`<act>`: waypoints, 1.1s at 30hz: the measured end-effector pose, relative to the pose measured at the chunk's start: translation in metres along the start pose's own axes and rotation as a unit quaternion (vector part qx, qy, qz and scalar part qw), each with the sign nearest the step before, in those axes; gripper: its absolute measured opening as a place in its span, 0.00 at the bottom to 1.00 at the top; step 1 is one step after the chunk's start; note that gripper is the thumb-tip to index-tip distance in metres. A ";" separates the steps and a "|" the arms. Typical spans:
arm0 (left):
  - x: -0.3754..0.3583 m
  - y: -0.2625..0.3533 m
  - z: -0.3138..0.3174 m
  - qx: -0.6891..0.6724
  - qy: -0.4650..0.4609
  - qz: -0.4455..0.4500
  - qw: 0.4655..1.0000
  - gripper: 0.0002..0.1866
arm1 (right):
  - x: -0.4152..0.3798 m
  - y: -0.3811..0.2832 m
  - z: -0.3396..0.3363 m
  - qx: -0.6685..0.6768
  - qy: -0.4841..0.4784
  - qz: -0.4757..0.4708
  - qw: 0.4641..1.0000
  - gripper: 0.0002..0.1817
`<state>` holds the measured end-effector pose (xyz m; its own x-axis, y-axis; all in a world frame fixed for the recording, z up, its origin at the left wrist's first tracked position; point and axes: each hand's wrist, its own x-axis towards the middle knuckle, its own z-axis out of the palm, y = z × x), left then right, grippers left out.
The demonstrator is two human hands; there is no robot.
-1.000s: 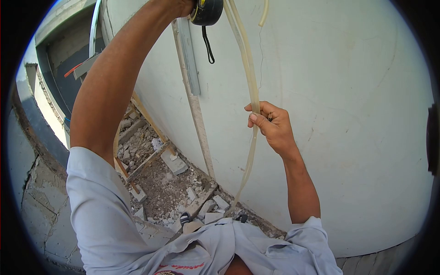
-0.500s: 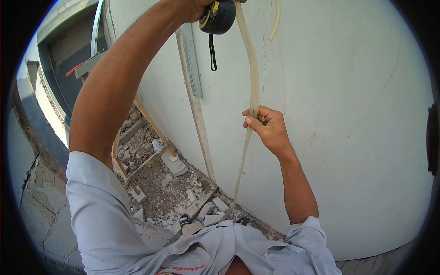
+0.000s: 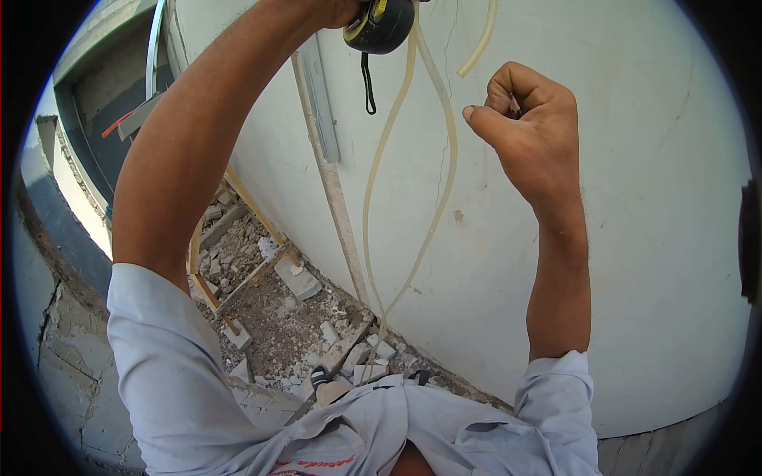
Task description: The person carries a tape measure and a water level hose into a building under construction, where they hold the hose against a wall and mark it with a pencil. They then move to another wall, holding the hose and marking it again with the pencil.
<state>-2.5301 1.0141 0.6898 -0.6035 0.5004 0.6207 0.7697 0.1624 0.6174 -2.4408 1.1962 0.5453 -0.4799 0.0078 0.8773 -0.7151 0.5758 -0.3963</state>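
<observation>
At the top edge my left hand (image 3: 341,11) is closed around a black-and-yellow tape measure (image 3: 382,28), partly out of frame. From the tape measure hangs a black wrist strap (image 3: 368,83). A clear yellowish hose (image 3: 452,147) drops from beside that hand in two strands that spread apart and meet low down near the rubble. To the right, a cut hose end (image 3: 480,49) hangs against the wall. My right hand (image 3: 536,119) is raised just below it with curled fingers, apart from the hose. Something small and dark shows inside its curl, too hidden to name.
A white wall (image 3: 659,262) with thin cracks fills the right side. A metal strip (image 3: 319,103) and a narrow board (image 3: 337,206) run along it. Below lie broken concrete rubble (image 3: 270,317), blocks (image 3: 298,279) and wooden pieces (image 3: 254,202).
My right hand has let go of the hose and moved up and right. The hose strands, pressed together before, now hang spread apart. My left hand stays high with the tape measure.
</observation>
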 end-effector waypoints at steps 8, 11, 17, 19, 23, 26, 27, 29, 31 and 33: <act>0.002 -0.003 0.002 0.037 0.010 -0.016 0.999 0.08 | 0.018 0.001 0.013 -0.078 -0.023 0.011 0.997 0.05; 0.007 -0.004 0.005 0.055 0.032 -0.044 0.997 0.08 | 0.022 0.002 0.007 -0.095 -0.079 0.026 0.992 0.06; 0.006 -0.009 0.004 0.043 0.030 -0.015 0.998 0.07 | 0.023 0.005 0.009 -0.064 -0.053 -0.001 0.997 0.09; 0.004 -0.006 0.004 0.046 0.027 -0.025 0.998 0.07 | 0.026 0.007 0.003 -0.101 -0.087 0.019 0.991 0.08; 0.013 -0.007 0.006 0.060 0.038 -0.051 0.996 0.07 | 0.023 0.003 0.010 -0.065 -0.086 0.014 0.994 0.07; 0.006 -0.008 0.005 0.044 0.031 -0.024 0.998 0.07 | 0.024 0.006 0.012 -0.055 -0.036 -0.005 0.998 0.05; 0.007 -0.008 0.005 0.045 0.033 -0.023 0.998 0.07 | 0.026 0.007 0.007 -0.072 -0.053 0.003 0.996 0.04; 0.007 -0.009 0.007 0.048 0.036 -0.022 0.998 0.07 | 0.028 0.009 0.005 -0.083 -0.085 0.012 0.993 0.04; 0.007 -0.007 0.006 0.064 0.035 -0.028 0.997 0.08 | 0.027 0.013 0.007 -0.072 -0.115 0.012 0.991 0.07; 0.006 -0.007 0.005 0.067 0.037 -0.033 0.996 0.08 | 0.022 0.017 0.012 -0.044 -0.044 -0.017 0.998 0.10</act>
<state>-2.5380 1.0206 0.6872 -0.6632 0.4217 0.6184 0.7461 0.3079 0.5903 -2.4696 1.1962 0.5551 -0.5022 -0.0833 0.8607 -0.6865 0.6437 -0.3383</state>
